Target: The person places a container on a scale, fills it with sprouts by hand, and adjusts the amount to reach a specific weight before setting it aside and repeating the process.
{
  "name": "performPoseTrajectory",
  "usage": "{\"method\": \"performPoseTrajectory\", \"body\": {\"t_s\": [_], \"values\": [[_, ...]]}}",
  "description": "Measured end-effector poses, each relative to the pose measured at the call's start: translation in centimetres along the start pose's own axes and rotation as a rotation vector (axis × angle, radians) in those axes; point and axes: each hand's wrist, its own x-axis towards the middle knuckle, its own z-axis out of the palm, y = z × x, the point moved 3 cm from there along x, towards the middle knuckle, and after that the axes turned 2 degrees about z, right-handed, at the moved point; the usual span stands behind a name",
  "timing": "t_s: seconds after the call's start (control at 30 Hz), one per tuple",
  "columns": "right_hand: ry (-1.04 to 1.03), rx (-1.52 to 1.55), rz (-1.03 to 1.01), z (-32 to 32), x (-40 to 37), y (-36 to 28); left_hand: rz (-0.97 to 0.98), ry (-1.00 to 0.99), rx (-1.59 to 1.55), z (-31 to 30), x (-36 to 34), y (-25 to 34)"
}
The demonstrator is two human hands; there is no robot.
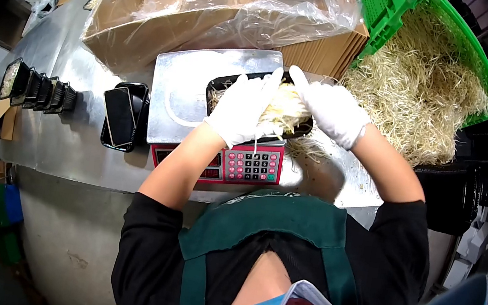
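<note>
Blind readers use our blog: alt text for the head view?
White-gloved left hand and right hand over pale sprouts in a black tray on a scale. Behind, a plastic-lined carton; right, a green crate spilling loose sprouts.

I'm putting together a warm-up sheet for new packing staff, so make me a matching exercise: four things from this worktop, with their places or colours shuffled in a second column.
1. Green crate
2. Phone-like device
3. Large cardboard box
4. Scale

A. Lined with clear plastic
B. Red front with a keypad
C. Heaped with pale sprouts
D. Lying on a black tray

Pairs: 1-C; 2-D; 3-A; 4-B
</note>
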Motion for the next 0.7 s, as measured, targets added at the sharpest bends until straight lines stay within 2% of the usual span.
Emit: {"method": "performPoseTrajectory", "body": {"t_s": [0.07,0.13,0.17,0.23,0.27,0.33,0.4,0.43,0.47,0.53,0.6,0.67,0.7], "values": [[0.061,0.056,0.004,1.2,-2.7,1.2,-0.008,-0.028,-0.010,-0.3,-0.6,0.7],[0.197,0.319,0.101,2.8,-5.8,3.4,0.014,0.067,0.019,-0.4,-1.5,0.8],[0.194,0.320,0.093,4.4,-6.7,4.1,-0.014,0.027,0.024,-0.5,-1.6,0.7],[0.016,0.384,0.444,10.7,-8.7,6.5,-0.043,0.013,0.018,-0.8,-1.2,0.9],[0.081,0.390,0.339,12.0,-7.9,6.2,-0.058,-0.011,0.012,-0.7,-1.1,0.9],[-0.257,0.280,0.449,14.4,-9.8,6.9,-0.074,-0.020,0.009,-0.9,-0.9,0.6],[-0.225,0.382,0.531,11.5,-9.5,6.6,-0.128,-0.076,-0.027,-1.4,-0.8,0.4],[0.089,0.198,0.292,7.3,-9.7,4.7,-0.168,-0.137,-0.060,-1.6,-0.7,0.1],[0.214,0.217,0.269,5.1,-9.2,3.2,-0.176,-0.139,-0.059,-1.6,-0.6,-0.2],[0.306,0.268,0.064,0.9,-8.4,-1.2,-0.154,-0.119,-0.113,-1.1,-0.6,-0.7],[0.245,0.627,-0.164,-1.1,-6.1,-6.8,-0.118,-0.060,-0.073,-0.4,-1.0,-1.1],[0.661,0.025,-0.428,0.3,-4.8,-10.9,-0.174,-0.131,-0.046,1.2,-0.8,-2.6],[0.698,0.036,-0.443,1.9,-3.5,-11.2,-0.173,-0.121,-0.055,0.6,-0.6,-2.2]]}}
